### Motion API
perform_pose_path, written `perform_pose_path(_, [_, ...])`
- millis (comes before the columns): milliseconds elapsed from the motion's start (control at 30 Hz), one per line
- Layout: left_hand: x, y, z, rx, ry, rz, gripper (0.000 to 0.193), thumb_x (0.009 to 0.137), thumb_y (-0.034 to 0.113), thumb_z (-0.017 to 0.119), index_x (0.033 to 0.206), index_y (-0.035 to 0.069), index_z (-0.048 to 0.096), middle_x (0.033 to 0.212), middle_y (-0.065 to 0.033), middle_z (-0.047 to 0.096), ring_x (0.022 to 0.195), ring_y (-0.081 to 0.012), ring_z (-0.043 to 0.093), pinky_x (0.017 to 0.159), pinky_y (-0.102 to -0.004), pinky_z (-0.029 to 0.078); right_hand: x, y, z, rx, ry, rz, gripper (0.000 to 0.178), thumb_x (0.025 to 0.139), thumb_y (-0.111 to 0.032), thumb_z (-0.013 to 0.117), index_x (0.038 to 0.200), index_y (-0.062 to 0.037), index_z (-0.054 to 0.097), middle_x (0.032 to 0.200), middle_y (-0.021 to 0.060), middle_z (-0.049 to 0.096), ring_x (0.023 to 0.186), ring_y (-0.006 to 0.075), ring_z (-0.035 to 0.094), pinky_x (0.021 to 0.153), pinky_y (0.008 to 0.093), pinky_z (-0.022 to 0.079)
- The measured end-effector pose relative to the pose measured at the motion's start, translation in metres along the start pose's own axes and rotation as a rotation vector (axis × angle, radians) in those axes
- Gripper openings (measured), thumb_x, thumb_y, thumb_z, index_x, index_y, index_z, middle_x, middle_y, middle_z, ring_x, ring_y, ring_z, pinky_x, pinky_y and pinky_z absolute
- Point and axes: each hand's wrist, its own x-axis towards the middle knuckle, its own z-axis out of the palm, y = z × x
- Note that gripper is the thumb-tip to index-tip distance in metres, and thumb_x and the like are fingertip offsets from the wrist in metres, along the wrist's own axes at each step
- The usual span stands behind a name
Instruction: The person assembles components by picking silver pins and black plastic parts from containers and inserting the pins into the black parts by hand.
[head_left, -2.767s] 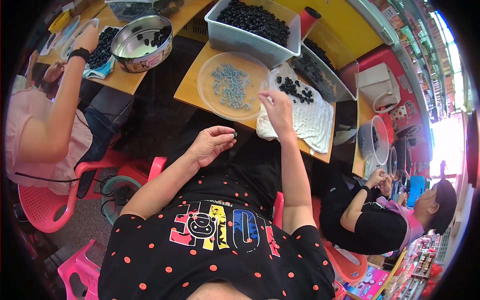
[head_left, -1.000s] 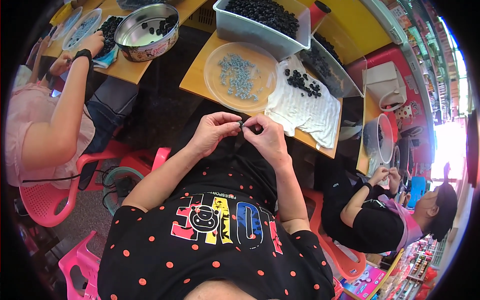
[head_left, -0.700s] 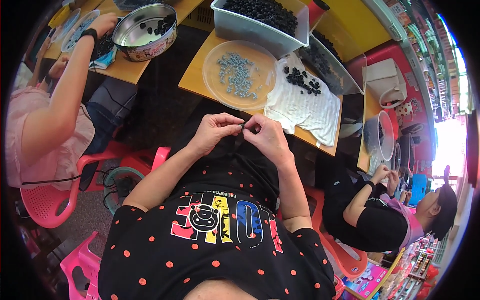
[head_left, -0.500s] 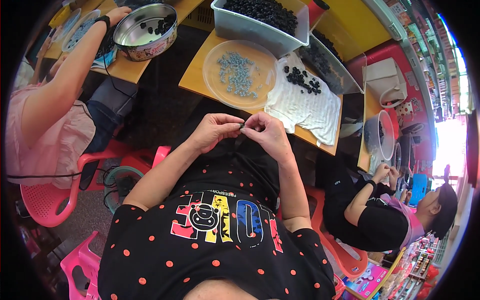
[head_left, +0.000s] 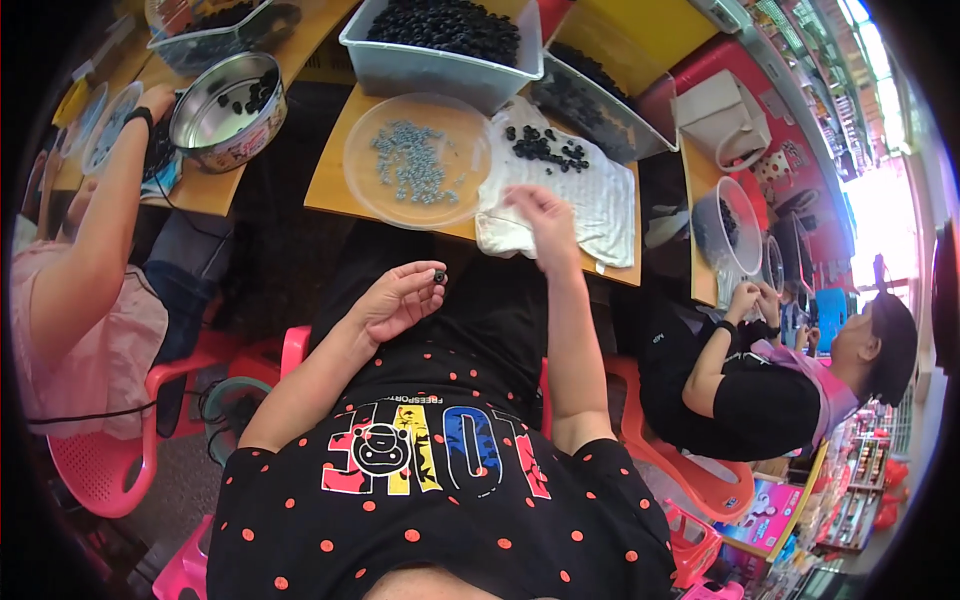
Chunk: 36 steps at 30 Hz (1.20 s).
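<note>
My left hand [head_left: 402, 302] pinches a small black round part [head_left: 440, 276] between thumb and fingertips, above my lap; its face seems to have a hole. My right hand [head_left: 545, 222] is raised apart from it, over the near edge of a white cloth [head_left: 610, 215]. Its fingers are bent and smeared by motion, so whether anything is in them cannot be made out. Several similar black parts [head_left: 545, 150] lie on the cloth. Left of the cloth, a translucent round tray [head_left: 362, 190] carries many small blue-grey pieces [head_left: 410, 160].
Behind the tray stands a clear bin [head_left: 440, 75] heaped with black parts, and another bin [head_left: 590, 118] is beside it. A metal tin [head_left: 225, 145] sits on the left table. One person [head_left: 85, 300] works at left, another [head_left: 770, 390] at right. Pink stools [head_left: 105, 470] stand around.
My hands, together at the black part before, are now apart. The right has moved up toward the cloth; the left has dropped lower with the part. The whole view has shifted slightly.
</note>
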Motion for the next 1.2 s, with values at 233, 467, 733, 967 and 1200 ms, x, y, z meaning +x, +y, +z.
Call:
perform_pose_path(233, [0.005, 0.000, -0.002, 0.017, 0.006, -0.018, 0.018, 0.089, 0.007, 0.059, 0.106, 0.002, 0.060, 0.094, -0.0074, 0.065, 0.085, -0.0142, 0.064, 0.076, -0.0267, 0.054, 0.062, 0.045, -0.073, -0.909, 0.410, -0.269, 0.014, 0.080, -0.016, 0.064, 0.087, -0.0051, 0.069, 0.085, 0.0129, 0.067, 0.076, 0.0257, 0.062, 0.071, 0.0350, 0.048])
perform_pose_path(467, [0.001, 0.005, -0.001, 0.038, 0.027, 0.009, 0.018, 0.089, 0.007, 0.059, 0.106, 0.003, 0.060, 0.095, -0.0077, 0.066, 0.085, -0.0141, 0.064, 0.075, -0.0272, 0.055, 0.067, 0.058, -0.072, -1.002, 0.383, -0.343, 0.013, 0.075, -0.015, 0.068, 0.083, -0.0051, 0.069, 0.077, 0.0125, 0.064, 0.073, 0.0269, 0.061, 0.070, 0.0366, 0.048])
perform_pose_path(733, [-0.003, 0.018, 0.009, 0.044, 0.105, 0.181, 0.017, 0.087, 0.006, 0.062, 0.104, 0.003, 0.061, 0.095, -0.0073, 0.066, 0.083, -0.0135, 0.064, 0.076, -0.0258, 0.054, -0.022, -0.013, 0.015, -0.088, 0.073, -0.036, 0.011, 0.076, -0.002, 0.071, 0.086, 0.0003, 0.066, 0.067, -0.0068, 0.053, 0.058, 0.0002, 0.042, 0.053, 0.0159, 0.035])
perform_pose_path(967, [-0.005, 0.017, 0.012, 0.047, 0.104, 0.219, 0.015, 0.086, 0.006, 0.063, 0.100, 0.003, 0.063, 0.091, -0.0073, 0.067, 0.083, -0.0138, 0.065, 0.074, -0.0261, 0.054, -0.069, -0.025, 0.062, 0.129, -0.091, 0.077, 0.013, 0.076, 0.003, 0.071, 0.088, 0.0007, 0.066, 0.081, -0.0007, 0.064, 0.068, 0.0024, 0.053, 0.061, 0.0164, 0.044])
perform_pose_path(1200, [-0.005, 0.015, 0.007, 0.094, 0.130, 0.207, 0.015, 0.086, 0.007, 0.064, 0.100, 0.004, 0.064, 0.087, -0.0052, 0.066, 0.078, -0.0128, 0.063, 0.071, -0.0264, 0.053, -0.073, -0.023, 0.073, -0.239, -0.112, -0.210, 0.014, 0.074, 0.005, 0.072, 0.086, -0.0005, 0.066, 0.086, 0.0029, 0.065, 0.071, 0.0061, 0.056, 0.064, 0.0189, 0.045])
